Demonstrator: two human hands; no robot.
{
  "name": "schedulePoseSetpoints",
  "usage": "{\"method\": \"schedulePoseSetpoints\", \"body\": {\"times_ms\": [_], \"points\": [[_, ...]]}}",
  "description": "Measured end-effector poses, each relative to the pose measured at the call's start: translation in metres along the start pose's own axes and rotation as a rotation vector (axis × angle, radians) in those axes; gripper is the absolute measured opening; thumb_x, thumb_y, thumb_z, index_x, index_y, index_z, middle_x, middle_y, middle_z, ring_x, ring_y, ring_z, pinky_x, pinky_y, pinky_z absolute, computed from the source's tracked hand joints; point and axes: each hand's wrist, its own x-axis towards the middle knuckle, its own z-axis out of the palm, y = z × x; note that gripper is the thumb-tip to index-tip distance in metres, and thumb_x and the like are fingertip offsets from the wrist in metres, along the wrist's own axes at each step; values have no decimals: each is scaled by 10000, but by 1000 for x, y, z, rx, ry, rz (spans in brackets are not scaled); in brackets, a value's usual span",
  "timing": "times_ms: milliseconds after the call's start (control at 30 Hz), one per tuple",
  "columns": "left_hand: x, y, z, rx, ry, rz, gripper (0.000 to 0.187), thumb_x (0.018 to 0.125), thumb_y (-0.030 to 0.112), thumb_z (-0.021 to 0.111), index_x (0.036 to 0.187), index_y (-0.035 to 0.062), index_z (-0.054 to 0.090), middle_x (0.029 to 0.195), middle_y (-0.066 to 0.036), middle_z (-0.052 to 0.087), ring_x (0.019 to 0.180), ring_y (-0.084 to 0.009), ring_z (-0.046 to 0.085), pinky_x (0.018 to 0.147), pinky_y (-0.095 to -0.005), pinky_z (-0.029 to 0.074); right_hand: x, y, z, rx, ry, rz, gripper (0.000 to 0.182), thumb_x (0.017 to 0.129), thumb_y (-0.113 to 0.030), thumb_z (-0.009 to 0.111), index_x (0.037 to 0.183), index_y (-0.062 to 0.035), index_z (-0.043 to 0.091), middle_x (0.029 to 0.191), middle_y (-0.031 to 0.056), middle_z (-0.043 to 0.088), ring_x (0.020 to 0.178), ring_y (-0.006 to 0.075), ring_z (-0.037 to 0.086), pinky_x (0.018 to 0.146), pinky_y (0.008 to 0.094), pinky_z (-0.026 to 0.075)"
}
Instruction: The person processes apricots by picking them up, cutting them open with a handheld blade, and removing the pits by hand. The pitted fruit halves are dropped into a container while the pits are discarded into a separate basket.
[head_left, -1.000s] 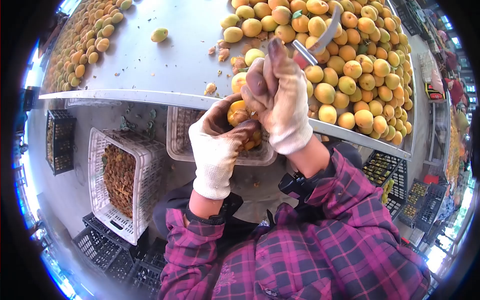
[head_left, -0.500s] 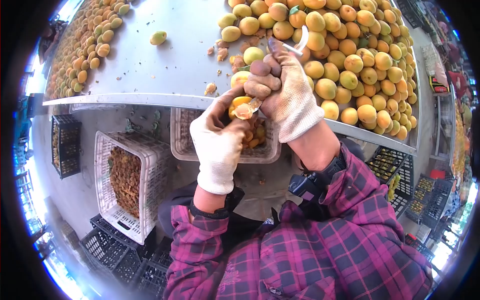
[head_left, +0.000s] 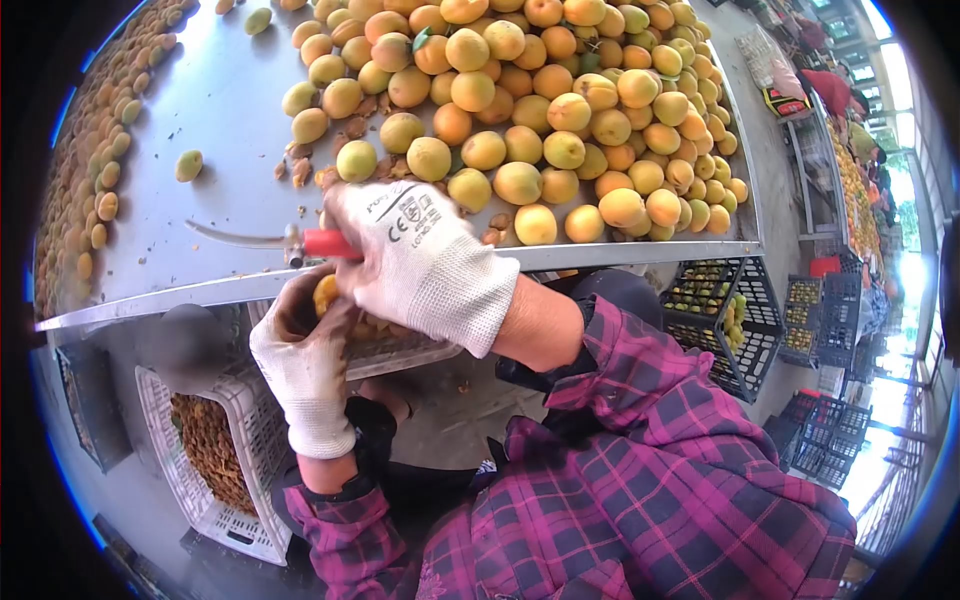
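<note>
My right hand (head_left: 425,255), in a white knit glove, is closed round the red handle of a curved knife (head_left: 328,243). The blade points left over the table edge. Just below, my gloved left hand (head_left: 305,355) pinches an orange apricot (head_left: 325,294), mostly hidden by the fingers. Both hands are close together at the table's front rim. Behind them whole apricots (head_left: 567,112) are heaped on the metal table (head_left: 235,215). Beneath my hands is a light plastic basket (head_left: 415,358) with orange fruit, partly covered.
A pale crate (head_left: 265,440) of brown pieces stands on the floor at lower left. A blurred dark round shape (head_left: 185,345) hangs above it. More fruit (head_left: 95,150) lines the table's left side. Black crates (head_left: 715,315) of fruit stand at right. People (head_left: 830,90) are in the far background.
The view has shifted right. My right hand has turned over, swinging the knife from upper right to point left. The opened apricot seen in my left hand is now mostly covered by fingers.
</note>
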Motion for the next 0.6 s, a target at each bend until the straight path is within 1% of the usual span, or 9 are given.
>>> {"method": "schedulePoseSetpoints", "body": {"times_ms": [33, 67, 200, 267, 300, 367, 467, 500, 600], "points": [[-1, 9, -3, 105, -107, -29, 259, 809, -91, 692, 1067, -68, 689, 915, -38, 696, 854, -87, 612, 785, -236, 506, 4, 3, -5, -83, 92, -21, 255, 807, -161, 708, 1002, -35, 602, 858, 186, 668, 853, 373, 675, 727, 440, 525], [-1, 13, -5, 207, -218, -54, 255, 802, -91, 692, 1055, -63, 693, 914, -38, 695, 855, -90, 612, 784, -239, 505, 5, 6, -18, -64, 51, 35, 249, 821, -157, 714, 1017, -39, 618, 851, 175, 675, 838, 362, 682, 719, 424, 533], [-2, -1, -12, 483, -367, -56, 282, 753, 9, 755, 1027, -26, 697, 852, -87, 705, 774, -147, 651, 735, -298, 523, 1, 37, -76, -72, 267, 72, 309, 802, -264, 792, 970, -29, 681, 829, 150, 682, 778, 301, 682, 702, 372, 524], [-4, -2, -11, 911, -369, 283, 312, 738, 127, 794, 1004, 0, 693, 842, -142, 697, 766, -274, 678, 727, -368, 527, -22, 45, -120, -309, 323, 131, 360, 813, -325, 793, 982, -23, 696, 884, 151, 690, 839, 293, 679, 731, 376, 521], [-5, -2, -10, 899, -367, 279, 312, 738, 127, 794, 1004, 0, 693, 842, -142, 697, 766, -274, 678, 727, -368, 527, -38, 46, -141, -467, 329, 149, 378, 824, -349, 784, 991, -20, 701, 919, 155, 695, 882, 293, 679, 751, 380, 521], [-5, 1, -7, 916, -298, 412, 336, 740, 202, 800, 1000, 19, 692, 865, -166, 689, 816, -357, 666, 737, -409, 520, -70, 66, -163, -786, 229, 316, 442, 813, -410, 784, 997, -15, 710, 984, 167, 698, 952, 292, 674, 816, 394, 520], [-6, 1, -5, 854, -328, 375, 335, 761, 195, 791, 1028, 18, 694, 879, -165, 694, 827, -336, 677, 751, -398, 523, -95, 91, -174, -700, 27, 796, 612, 729, -517, 820, 1052, -9, 712, 1012, 197, 707, 985, 312, 678, 883, 404, 513], [-6, -1, -5, 826, -330, 373, 329, 768, 196, 788, 1028, 18, 695, 880, -169, 693, 828, -335, 678, 759, -398, 524, -106, 103, -169, -674, 31, 718, 621, 728, -523, 823, 1052, -5, 713, 1012, 207, 711, 989, 307, 680, 871, 397, 516], [-9, -2, 0, 788, -316, 441, 307, 779, 165, 783, 1028, 11, 690, 879, -173, 692, 817, -320, 685, 758, -382, 528, -113, 113, -156, -508, 75, 795, 618, 711, -510, 839, 1044, -5, 711, 999, 206, 713, 986, 295, 681, 868, 393, 514]]}}
